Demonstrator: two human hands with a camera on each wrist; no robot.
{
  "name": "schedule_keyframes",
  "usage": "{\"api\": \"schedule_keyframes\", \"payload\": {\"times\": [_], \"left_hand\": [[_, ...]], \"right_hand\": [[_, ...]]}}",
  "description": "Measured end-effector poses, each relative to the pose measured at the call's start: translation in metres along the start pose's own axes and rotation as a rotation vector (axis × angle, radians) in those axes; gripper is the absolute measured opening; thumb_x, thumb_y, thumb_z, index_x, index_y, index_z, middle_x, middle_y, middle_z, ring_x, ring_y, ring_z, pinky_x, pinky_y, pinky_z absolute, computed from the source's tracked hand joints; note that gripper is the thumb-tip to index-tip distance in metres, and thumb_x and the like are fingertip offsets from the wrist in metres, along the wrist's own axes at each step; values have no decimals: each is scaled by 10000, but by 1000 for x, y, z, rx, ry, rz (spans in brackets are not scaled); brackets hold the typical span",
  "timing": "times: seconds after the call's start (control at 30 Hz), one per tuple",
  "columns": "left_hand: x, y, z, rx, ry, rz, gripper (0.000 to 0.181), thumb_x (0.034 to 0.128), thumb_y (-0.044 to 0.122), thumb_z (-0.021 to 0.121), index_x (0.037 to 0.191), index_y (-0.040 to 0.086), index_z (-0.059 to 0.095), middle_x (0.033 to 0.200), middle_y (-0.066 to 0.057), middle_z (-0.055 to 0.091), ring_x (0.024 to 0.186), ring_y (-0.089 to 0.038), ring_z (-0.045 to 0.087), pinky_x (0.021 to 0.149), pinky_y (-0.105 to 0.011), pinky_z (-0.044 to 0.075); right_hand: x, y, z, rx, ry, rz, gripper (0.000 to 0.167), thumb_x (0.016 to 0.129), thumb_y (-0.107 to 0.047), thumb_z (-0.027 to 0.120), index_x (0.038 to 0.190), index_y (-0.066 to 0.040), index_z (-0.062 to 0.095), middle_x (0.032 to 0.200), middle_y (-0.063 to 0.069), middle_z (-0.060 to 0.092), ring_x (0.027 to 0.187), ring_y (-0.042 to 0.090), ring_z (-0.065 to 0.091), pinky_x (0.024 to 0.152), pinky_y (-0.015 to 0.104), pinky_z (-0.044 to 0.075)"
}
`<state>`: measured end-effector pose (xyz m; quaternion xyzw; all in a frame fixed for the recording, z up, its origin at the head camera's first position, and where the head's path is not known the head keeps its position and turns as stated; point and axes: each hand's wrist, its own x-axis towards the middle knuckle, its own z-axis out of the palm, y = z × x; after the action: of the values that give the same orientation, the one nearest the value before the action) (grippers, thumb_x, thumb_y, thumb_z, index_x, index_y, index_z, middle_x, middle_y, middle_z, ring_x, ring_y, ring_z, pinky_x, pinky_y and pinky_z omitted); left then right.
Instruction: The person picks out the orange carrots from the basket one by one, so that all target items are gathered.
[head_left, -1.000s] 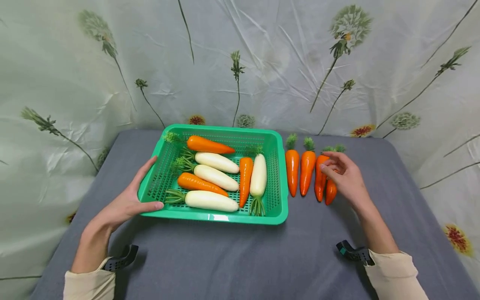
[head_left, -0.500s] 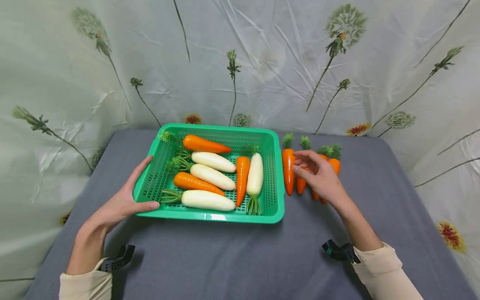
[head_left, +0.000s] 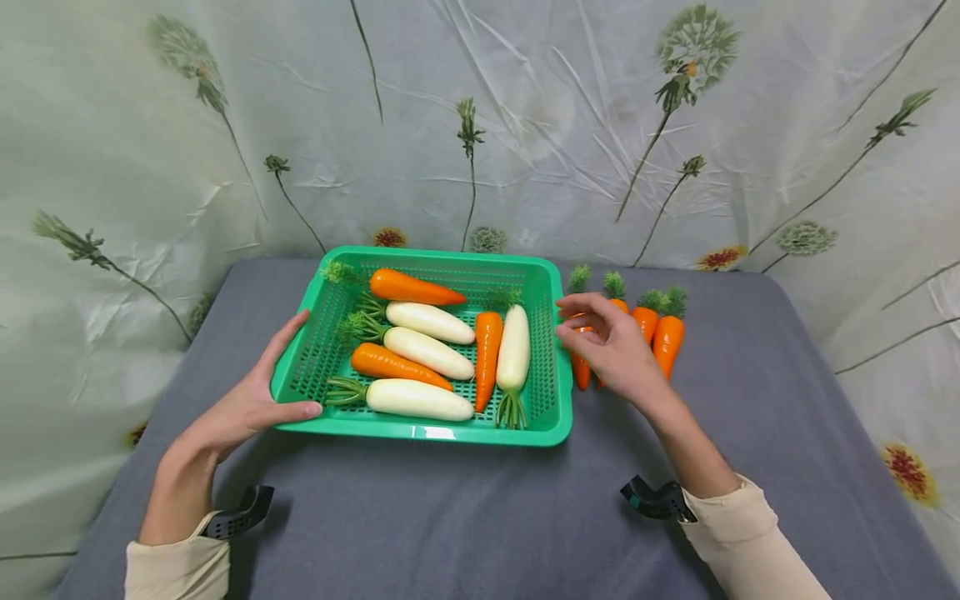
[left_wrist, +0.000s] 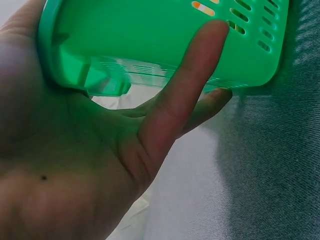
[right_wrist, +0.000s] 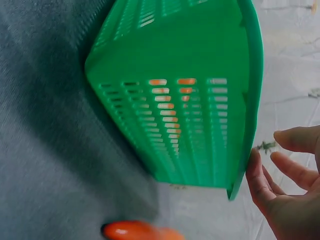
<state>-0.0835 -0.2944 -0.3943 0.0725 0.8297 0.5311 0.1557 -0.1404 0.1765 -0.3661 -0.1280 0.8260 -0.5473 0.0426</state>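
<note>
A green plastic basket holds orange carrots and white radishes with leafy tops. My left hand rests along its left end, thumb on the near rim. In the left wrist view, straight fingers touch the basket's slotted outer wall. At the opposite end, my right hand reaches over loose carrots to the right rim, holding nothing. The right wrist view shows thumb and fingers spread, with one fingertip at the basket's rim.
Several loose carrots lie in a row right of the basket, partly hidden by my right hand. A grey cloth covers the table. Behind it hangs a pale curtain with a dandelion print.
My right hand has moved left from above the rightmost carrots to the basket's right rim. The rightmost carrots are now tilted. My left hand stays at the basket's left end.
</note>
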Motion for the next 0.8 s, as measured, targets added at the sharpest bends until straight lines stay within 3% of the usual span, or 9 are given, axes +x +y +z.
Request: {"api": "schedule_keyframes", "payload": {"times": [0.13, 0.33, 0.57, 0.8], "left_hand": [[2, -1, 1, -9, -4, 4, 1157, 894, 85, 770, 1647, 491, -9, 1741, -125, -60, 1361, -170, 317, 927, -132, 393], [3, 0, 2, -14, 2, 2, 1166, 887, 88, 778, 1645, 496, -6, 1739, -130, -58, 1359, -216, 318, 923, -139, 387], [6, 1, 3, -27, -3, 12, 1162, 888, 77, 773, 1648, 489, -5, 1740, -131, -53, 1370, -224, 324, 930, -138, 395], [3, 0, 1, -4, 4, 13, 1173, 887, 75, 775, 1648, 489, -16, 1740, -138, -52, 1346, -155, 332, 917, -137, 407]], "right_hand": [[4, -9, 9, 7, -46, 11, 403, 1014, -141, 679, 1392, -38, 586, 1415, 202, 591, 1216, 312, 653, 940, 300, 577], [14, -20, 23, 6, -105, 15, 410, 995, -152, 710, 1385, -101, 594, 1417, 184, 591, 1231, 318, 677, 984, 482, 558], [26, -21, 36, 17, -207, -5, 476, 984, -79, 703, 1432, -87, 541, 1448, 204, 551, 1249, 358, 661, 1007, 452, 566], [40, -25, 40, -25, -290, 20, 571, 955, -65, 738, 1477, -108, 510, 1467, 229, 538, 1259, 378, 647, 984, 422, 579]]}}
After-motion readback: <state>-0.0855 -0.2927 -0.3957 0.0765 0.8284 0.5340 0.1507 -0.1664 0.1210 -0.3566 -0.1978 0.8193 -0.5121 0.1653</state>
